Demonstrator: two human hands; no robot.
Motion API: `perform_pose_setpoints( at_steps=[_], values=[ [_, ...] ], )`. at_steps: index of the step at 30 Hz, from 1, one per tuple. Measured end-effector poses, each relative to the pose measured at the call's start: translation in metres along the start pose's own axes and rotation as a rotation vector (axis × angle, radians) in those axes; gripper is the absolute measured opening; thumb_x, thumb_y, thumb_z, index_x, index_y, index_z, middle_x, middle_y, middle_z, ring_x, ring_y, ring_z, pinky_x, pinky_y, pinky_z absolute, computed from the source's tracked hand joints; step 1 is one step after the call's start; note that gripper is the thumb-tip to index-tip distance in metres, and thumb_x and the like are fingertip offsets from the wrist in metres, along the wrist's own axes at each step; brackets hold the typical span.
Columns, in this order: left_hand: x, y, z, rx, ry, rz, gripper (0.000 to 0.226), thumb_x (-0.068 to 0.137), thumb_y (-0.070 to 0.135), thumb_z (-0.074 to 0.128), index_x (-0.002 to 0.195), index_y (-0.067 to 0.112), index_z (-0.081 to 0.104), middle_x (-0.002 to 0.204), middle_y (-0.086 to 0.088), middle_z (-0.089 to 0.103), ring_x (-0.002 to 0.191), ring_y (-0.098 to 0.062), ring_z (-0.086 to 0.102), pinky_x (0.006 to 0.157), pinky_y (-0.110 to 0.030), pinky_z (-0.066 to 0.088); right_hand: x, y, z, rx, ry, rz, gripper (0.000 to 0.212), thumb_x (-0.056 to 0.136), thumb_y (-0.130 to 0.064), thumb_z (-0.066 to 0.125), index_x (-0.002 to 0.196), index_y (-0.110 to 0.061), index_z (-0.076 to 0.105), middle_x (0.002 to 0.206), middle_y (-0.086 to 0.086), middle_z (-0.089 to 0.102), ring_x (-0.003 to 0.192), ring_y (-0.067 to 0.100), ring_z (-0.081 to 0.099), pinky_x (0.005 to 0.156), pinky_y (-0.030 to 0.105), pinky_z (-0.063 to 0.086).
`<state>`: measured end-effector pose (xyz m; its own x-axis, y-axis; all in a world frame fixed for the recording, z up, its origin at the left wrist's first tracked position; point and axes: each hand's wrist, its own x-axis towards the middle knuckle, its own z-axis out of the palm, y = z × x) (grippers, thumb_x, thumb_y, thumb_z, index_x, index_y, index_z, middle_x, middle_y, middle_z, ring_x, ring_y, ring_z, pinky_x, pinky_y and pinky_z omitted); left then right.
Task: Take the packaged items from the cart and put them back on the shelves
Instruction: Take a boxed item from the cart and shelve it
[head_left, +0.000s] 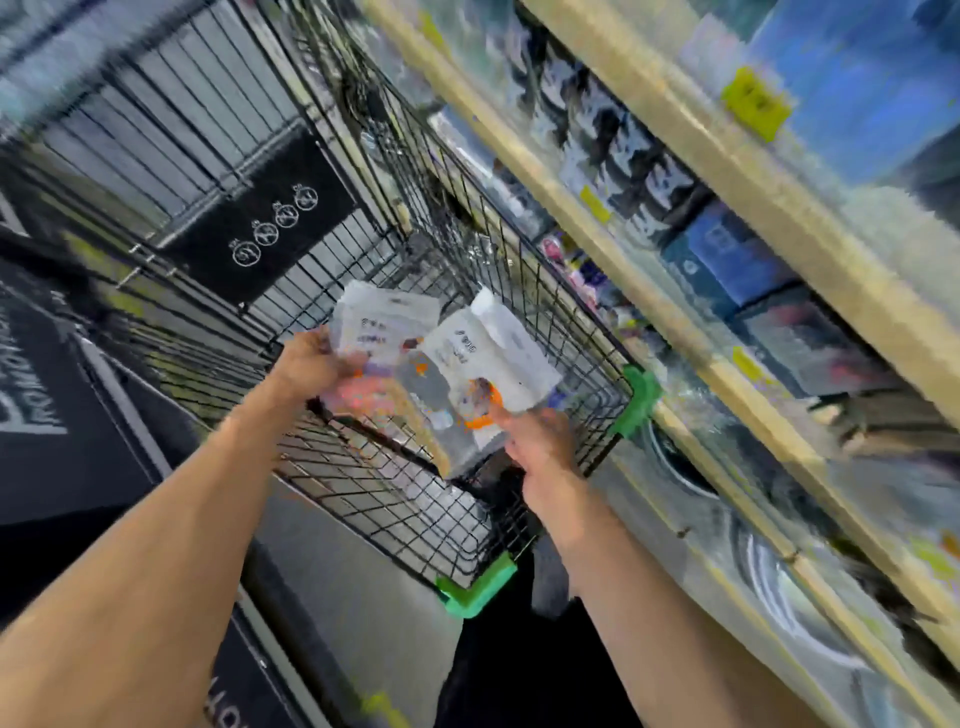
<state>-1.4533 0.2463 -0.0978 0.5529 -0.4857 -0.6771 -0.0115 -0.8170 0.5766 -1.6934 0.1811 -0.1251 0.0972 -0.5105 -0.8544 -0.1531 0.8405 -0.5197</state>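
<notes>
Gripping white packets (441, 364) over the wire cart (519, 249), left hand (306, 364) and right hand (540, 441); print blurred, unreadable.

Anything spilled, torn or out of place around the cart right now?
Nothing stands out. The left hand and right hand each hold a sealed-looking packet over the wire cart. Motion blur hides detail on the shelves.

— Any way into the cart (395, 499)?
— From above only; wire walls close every side.
— And the shelves (613, 228)?
— They stand just beside the cart's far wall, packed with goods, boards crossing between the rows.
</notes>
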Motion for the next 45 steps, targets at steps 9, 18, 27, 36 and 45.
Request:
perform_pose_setpoints(
  at_steps=[9, 18, 27, 36, 45],
  values=[
    [-0.086, 0.072, 0.007, -0.155, -0.386, 0.247, 0.046, 0.085, 0.018, 0.072, 0.129, 0.01, 0.061, 0.111, -0.013, 0.075, 0.104, -0.041, 0.07, 0.086, -0.042, 0.059, -0.085, -0.06, -0.063, 0.12, -0.12, -0.349, 0.014, 0.08, -0.019, 0.079, 0.093, -0.015, 0.077, 0.095, 0.004, 0.078, 0.084, 0.02, 0.063, 0.072, 0.034, 0.048],
    [-0.194, 0.158, 0.071, -0.058, -0.567, 0.371, 0.034, 0.089, 0.006, 0.063, 0.122, 0.007, 0.061, 0.115, -0.022, 0.071, 0.09, -0.027, 0.07, 0.084, -0.038, 0.059, -0.172, -0.082, -0.176, 0.121, 0.05, -0.457, 0.015, 0.087, -0.037, 0.072, 0.098, -0.027, 0.069, 0.108, 0.001, 0.072, 0.093, 0.017, 0.067, 0.073, 0.032, 0.051],
    [-0.209, 0.253, 0.154, 0.087, -0.655, 0.493, 0.047, 0.088, -0.017, 0.047, 0.121, 0.015, 0.056, 0.085, -0.004, 0.074, 0.071, -0.017, 0.069, 0.054, -0.024, 0.054, -0.197, -0.13, -0.251, -0.003, 0.423, -0.714, 0.018, 0.092, -0.034, 0.066, 0.099, -0.018, 0.066, 0.092, 0.001, 0.07, 0.079, 0.016, 0.064, 0.064, 0.029, 0.049],
    [-0.174, 0.343, 0.181, 0.126, -0.529, 0.717, 0.017, 0.08, -0.005, 0.05, 0.094, 0.005, 0.048, 0.066, -0.006, 0.055, 0.063, -0.022, 0.047, 0.055, -0.036, 0.041, -0.17, -0.171, -0.241, 0.02, 0.551, -0.807, 0.028, 0.092, -0.031, 0.066, 0.083, -0.009, 0.052, 0.08, 0.02, 0.059, 0.072, 0.027, 0.057, 0.06, 0.037, 0.038],
    [-0.142, 0.351, 0.176, 0.071, -0.416, 0.849, 0.004, 0.098, 0.001, 0.051, 0.1, 0.003, 0.054, 0.084, -0.003, 0.062, 0.07, -0.01, 0.061, 0.046, -0.012, 0.045, -0.155, -0.178, -0.207, 0.236, 0.493, -0.93, 0.018, 0.095, -0.025, 0.062, 0.113, -0.021, 0.061, 0.109, 0.0, 0.072, 0.103, 0.015, 0.068, 0.089, 0.039, 0.056]
  ],
)
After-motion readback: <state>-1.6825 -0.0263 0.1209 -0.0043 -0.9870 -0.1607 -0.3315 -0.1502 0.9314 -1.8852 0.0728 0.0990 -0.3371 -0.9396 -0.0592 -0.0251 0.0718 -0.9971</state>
